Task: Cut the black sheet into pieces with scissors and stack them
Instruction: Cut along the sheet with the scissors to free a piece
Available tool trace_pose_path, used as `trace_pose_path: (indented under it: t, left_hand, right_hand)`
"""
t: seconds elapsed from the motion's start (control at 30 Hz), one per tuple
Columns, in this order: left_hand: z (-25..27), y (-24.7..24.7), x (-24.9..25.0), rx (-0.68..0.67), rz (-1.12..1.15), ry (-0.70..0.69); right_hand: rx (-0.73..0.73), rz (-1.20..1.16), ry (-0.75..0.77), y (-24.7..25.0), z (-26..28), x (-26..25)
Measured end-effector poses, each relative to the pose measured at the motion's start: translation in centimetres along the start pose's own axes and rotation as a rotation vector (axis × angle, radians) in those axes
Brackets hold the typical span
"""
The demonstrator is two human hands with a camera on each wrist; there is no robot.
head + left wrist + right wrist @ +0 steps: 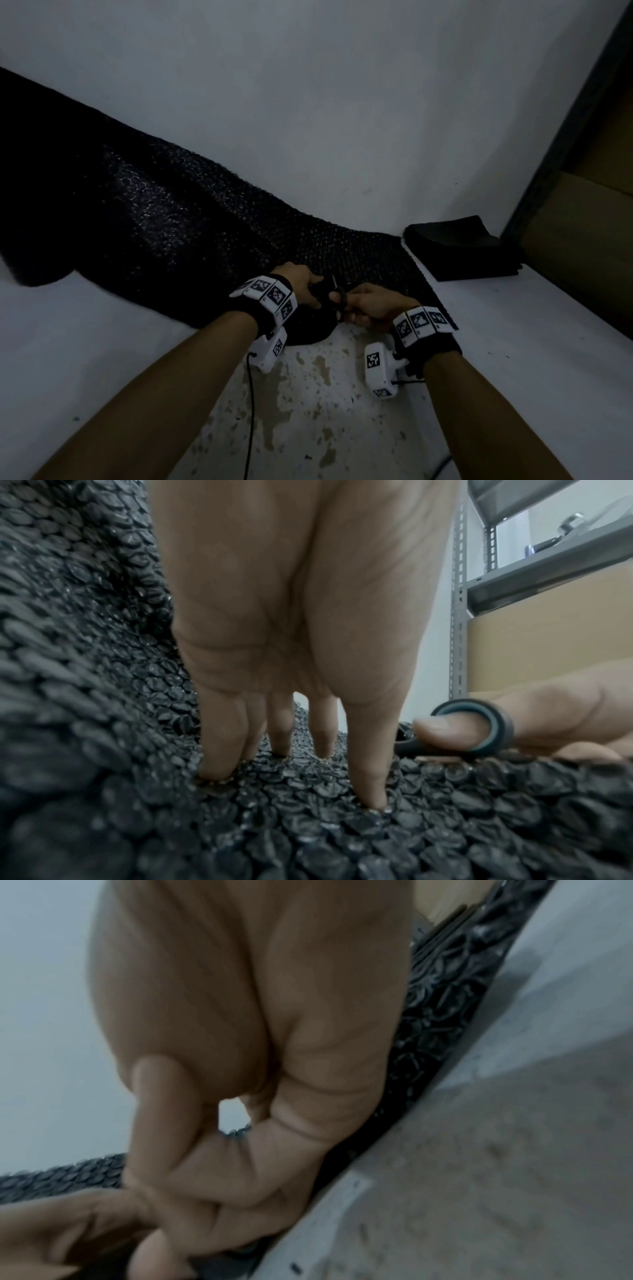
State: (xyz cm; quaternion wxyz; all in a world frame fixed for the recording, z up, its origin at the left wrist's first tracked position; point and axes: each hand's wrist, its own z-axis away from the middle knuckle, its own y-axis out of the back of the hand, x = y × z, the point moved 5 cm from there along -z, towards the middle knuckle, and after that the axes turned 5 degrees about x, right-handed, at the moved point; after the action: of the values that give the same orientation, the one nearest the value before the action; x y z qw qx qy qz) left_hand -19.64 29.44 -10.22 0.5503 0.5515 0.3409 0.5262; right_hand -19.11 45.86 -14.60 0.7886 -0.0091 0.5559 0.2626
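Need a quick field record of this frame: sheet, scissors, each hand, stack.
sheet: black bubble-wrap sheet spread across the white table
scissors: scissors at the sheet's near edge
left hand: left hand with straight fingers pressing the sheet
right hand: right hand grips the scissors, thumb through a handle ring
stack: cut black pieces piled to the right
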Motion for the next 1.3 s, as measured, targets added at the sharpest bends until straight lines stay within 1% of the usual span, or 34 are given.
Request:
trace_pose_path:
  t: [0.13, 0.23, 0.33, 0.43, 0.57, 0.67, 0.77, 0.9, 1.03, 1.17, 1.3]
  left_hand:
    - [0.2, 0.0, -0.1, 0.004, -0.003, 0.002]
    - [0.6, 0.1, 0.1, -0.013, -0.010, -0.003]
    - [0.8, 0.1, 0.2, -0.022, -0.019, -0.006]
    - [1.0, 0.0, 0.3, -0.018, -0.027, -0.011]
    - [1.3, -0.1, 0.3, -0.016, -0.025, -0.020]
    - [1.4, -0.2, 0.3, -0.012, -0.015, -0.027]
    - [1.5, -0.3, 0.2, -0.010, -0.009, -0.039]
    - [1.4, -0.4, 0.1, -0.012, 0.002, -0.035]
    - [1.4, -0.5, 0.0, -0.029, 0.002, -0.030]
    - [1.4, -0.6, 0.0, -0.032, -0.002, -0.033]
    - [1.5, -0.5, 0.1, -0.029, -0.013, -0.056]
  right_hand:
    - [0.020, -0.035, -0.005, -0.2, 0.7, -0.2]
    - [0.014, 0.020, -0.003, -0.1, 1.4, -0.3]
    - [-0.027, 0.068, -0.026, -0.1, 2.2, -0.6]
    - [-0.023, 0.096, -0.034, 0.0, 2.4, -0.5]
    - [-0.017, 0.017, -0.049, -0.3, 2.6, -1.0]
    - [-0.016, -0.007, -0.052, -0.4, 2.6, -1.5]
    - [0.017, -0.080, -0.069, -0.2, 2.0, -1.4]
    - [0.018, 0.001, -0.076, 0.0, 1.4, -1.4]
    - [0.022, -0.085, -0.064, -0.1, 1.2, -1.8]
    - [0.032, -0.022, -0.039, -0.1, 0.6, -1.6]
    - [0.045, -0.013, -0.022, 0.0, 0.1, -1.1]
